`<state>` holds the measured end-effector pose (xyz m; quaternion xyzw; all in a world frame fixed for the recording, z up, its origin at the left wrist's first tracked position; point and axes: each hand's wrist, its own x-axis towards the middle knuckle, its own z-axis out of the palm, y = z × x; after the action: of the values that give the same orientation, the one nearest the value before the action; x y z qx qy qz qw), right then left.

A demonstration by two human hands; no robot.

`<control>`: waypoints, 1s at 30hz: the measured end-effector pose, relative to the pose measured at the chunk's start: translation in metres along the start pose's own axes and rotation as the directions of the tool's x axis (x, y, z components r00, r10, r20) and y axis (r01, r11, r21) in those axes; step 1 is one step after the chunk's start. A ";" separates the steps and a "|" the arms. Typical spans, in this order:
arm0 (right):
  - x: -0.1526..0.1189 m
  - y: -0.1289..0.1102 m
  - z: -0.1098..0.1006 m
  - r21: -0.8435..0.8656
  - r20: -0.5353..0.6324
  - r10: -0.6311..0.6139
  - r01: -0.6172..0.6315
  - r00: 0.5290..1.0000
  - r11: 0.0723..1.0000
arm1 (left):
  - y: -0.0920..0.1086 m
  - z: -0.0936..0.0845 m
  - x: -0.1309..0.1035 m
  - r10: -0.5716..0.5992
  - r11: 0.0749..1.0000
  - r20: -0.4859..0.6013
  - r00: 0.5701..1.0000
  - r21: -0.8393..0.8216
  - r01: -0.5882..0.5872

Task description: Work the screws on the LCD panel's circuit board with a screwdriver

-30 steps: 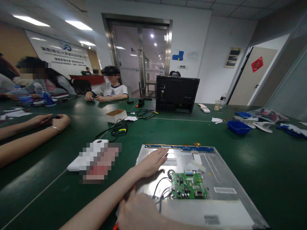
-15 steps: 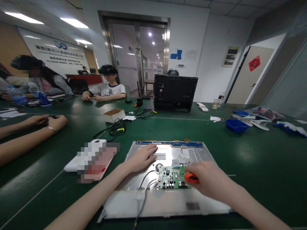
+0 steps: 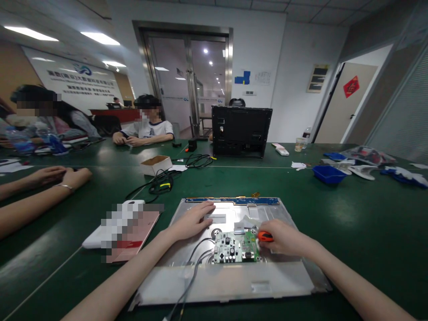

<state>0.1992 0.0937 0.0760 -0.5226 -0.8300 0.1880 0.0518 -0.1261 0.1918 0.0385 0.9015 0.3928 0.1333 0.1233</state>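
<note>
A display panel [image 3: 284, 276] lies back side up in front of me, with a green circuit board [image 3: 237, 247] on its metal back and a blue strip board [image 3: 230, 201] along its far edge. My left hand [image 3: 195, 218] rests flat on the panel left of the circuit board, fingers stretched out and holding nothing. My right hand [image 3: 284, 237] is closed round an orange-handled screwdriver [image 3: 265, 236] by the board's upper right corner; its tip is hidden. Dark cables [image 3: 197, 269] run from the board's left side toward me.
To the left lie a white object [image 3: 110, 227] and a pink one [image 3: 133, 240], partly blurred. Beyond are an open box [image 3: 155, 166], coiled black cables [image 3: 160, 183], a black monitor housing [image 3: 240, 131] and a blue tray [image 3: 329, 174]. Another person's hands [image 3: 65, 177] are at left.
My right hand with the screwdriver has shifted from over the board's right part to its upper right corner, uncovering more of the board. My left hand stays on the panel.
</note>
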 end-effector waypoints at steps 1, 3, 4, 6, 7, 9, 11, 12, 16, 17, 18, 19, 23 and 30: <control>0.003 0.002 -0.003 -0.007 0.000 0.005 -0.005 1.000 1.000 | -0.001 0.000 0.000 -0.003 1.000 -0.003 1.000 -0.011 0.003; 0.012 0.008 -0.012 -0.024 -0.005 0.018 -0.018 1.000 1.000 | -0.001 0.001 0.000 -0.010 0.999 -0.013 1.000 -0.036 0.009; 0.017 0.011 -0.018 -0.031 -0.009 0.025 -0.025 1.000 0.999 | -0.001 0.001 0.000 -0.012 0.999 -0.020 1.000 -0.049 0.011; 0.027 0.017 -0.027 -0.030 -0.005 0.034 -0.035 0.999 0.999 | 0.001 0.000 0.001 -0.015 0.997 -0.036 0.999 -0.075 0.012; 0.032 0.019 -0.029 -0.021 -0.001 0.032 -0.032 0.999 0.999 | 0.002 -0.001 0.000 -0.015 0.996 -0.049 0.999 -0.089 0.011; 0.039 0.022 -0.029 0.002 -0.012 0.012 -0.012 1.000 1.000 | 0.004 -0.005 -0.001 -0.012 0.993 -0.082 0.997 -0.115 0.003; 0.040 0.022 -0.023 0.020 -0.027 -0.017 0.018 0.999 1.000 | 0.008 -0.010 -0.003 -0.017 0.991 -0.114 0.993 -0.135 0.001; 0.040 0.022 -0.019 0.023 -0.034 -0.030 0.031 0.999 0.999 | 0.010 -0.012 -0.005 -0.027 0.990 -0.127 0.992 -0.140 0.009; 0.033 0.021 -0.004 0.007 -0.073 -0.057 0.058 0.996 0.998 | 0.019 -0.023 -0.013 -0.070 0.986 -0.181 0.981 -0.162 0.041; 0.032 0.021 -0.003 -0.001 -0.083 -0.058 0.059 0.995 0.998 | 0.021 -0.025 -0.015 -0.074 0.984 -0.182 0.980 -0.173 0.042; 0.031 0.021 -0.002 -0.010 -0.092 -0.058 0.058 0.994 0.998 | 0.023 -0.026 -0.016 -0.075 0.982 -0.175 0.982 -0.184 0.043; 0.031 0.021 -0.002 -0.018 -0.100 -0.058 0.056 0.993 0.998 | 0.024 -0.026 -0.017 -0.075 0.980 -0.155 0.985 -0.194 0.044; 0.033 0.019 -0.001 -0.038 -0.124 -0.060 0.055 0.991 0.998 | 0.028 -0.023 -0.015 -0.057 0.976 -0.040 0.998 -0.212 0.047; 0.034 0.021 -0.004 -0.038 -0.154 -0.064 0.058 0.986 0.998 | 0.032 -0.015 -0.010 -0.077 0.976 -0.064 0.995 -0.209 0.062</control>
<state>0.2033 0.1327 0.0684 -0.5108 -0.8421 0.1311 0.1130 -0.1159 0.1652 0.0612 0.8642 0.4123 0.2011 0.2066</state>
